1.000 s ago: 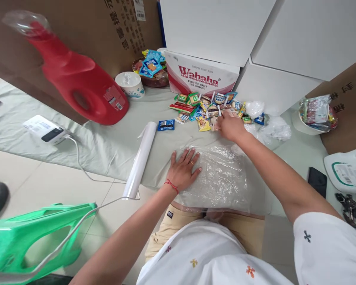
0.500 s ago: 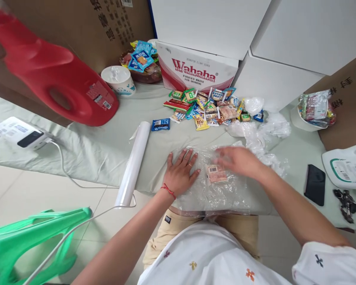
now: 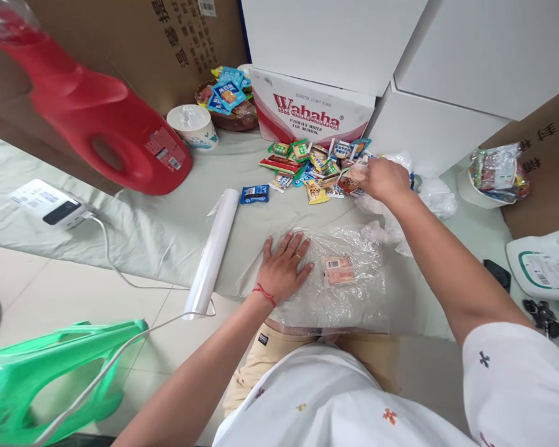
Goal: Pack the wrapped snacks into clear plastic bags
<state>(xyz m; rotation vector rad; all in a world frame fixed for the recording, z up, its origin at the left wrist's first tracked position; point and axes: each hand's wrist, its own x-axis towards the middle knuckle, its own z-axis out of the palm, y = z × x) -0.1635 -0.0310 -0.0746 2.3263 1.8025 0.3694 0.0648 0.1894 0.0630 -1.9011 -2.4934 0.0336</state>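
My left hand lies flat with fingers spread on a sheet of clear plastic film, at the film's left side. A pink snack packet with a barcode label lies flat on the film, to the right of that hand. My right hand reaches into a pile of small wrapped snacks beyond the film. Its fingers are closed on another pink snack packet at the pile's right side; the fingertips are partly hidden.
Left of the film lies a roll of plastic wrap, near a blue packet. Crumpled plastic sits right of the pile. A red jug, a paper cup and a Wahaha carton stand behind. A white cable hangs at the left.
My right hand has moved from above the film forward to the snack pile and closed on a pink packet there. My left hand stays flat on the film.
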